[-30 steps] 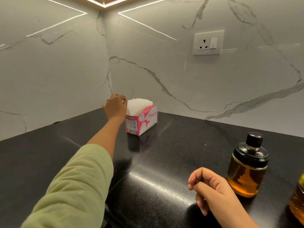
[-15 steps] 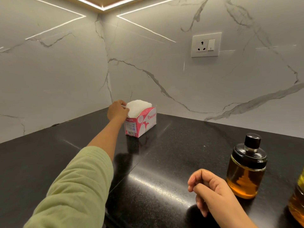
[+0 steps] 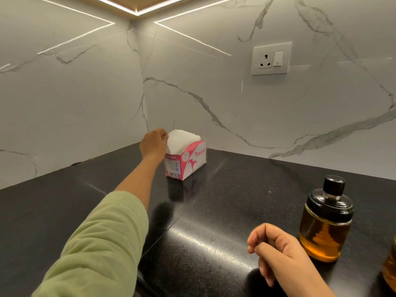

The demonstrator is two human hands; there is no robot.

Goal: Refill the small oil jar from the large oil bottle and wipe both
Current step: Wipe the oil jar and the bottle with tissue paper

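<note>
The small oil jar (image 3: 325, 224) stands upright on the right part of the black counter (image 3: 214, 200). It is clear glass with a black collar and a black cap, and amber oil fills most of its body. At the right edge of the view, just beside the jar and nearer the person, only a sliver of the large oil bottle (image 3: 391, 271) shows, amber as well; its cap and shape are cut off. The right hand (image 3: 278, 249) is low over the counter just left of the jar, with its fingers loosely curled and nothing in them. Whether its knuckles touch the glass cannot be told. Well apart from the jar, far back near the corner of the walls, sits a pink and white tissue box (image 3: 188, 161) with its top open, and a stack of white tissues (image 3: 182, 140) rises above its rim. The left hand (image 3: 153, 143) reaches out to it at the end of an arm in a light green sleeve (image 3: 102, 243). Its fingers are bunched against the upper left edge of the tissues and pinch the paper there. The glossy counter mirrors the box and the arm. Behind it stand walls of white marble with grey veins (image 3: 214, 93), and a white socket plate with a switch (image 3: 271, 58) is set in the right-hand wall above the jar.
</note>
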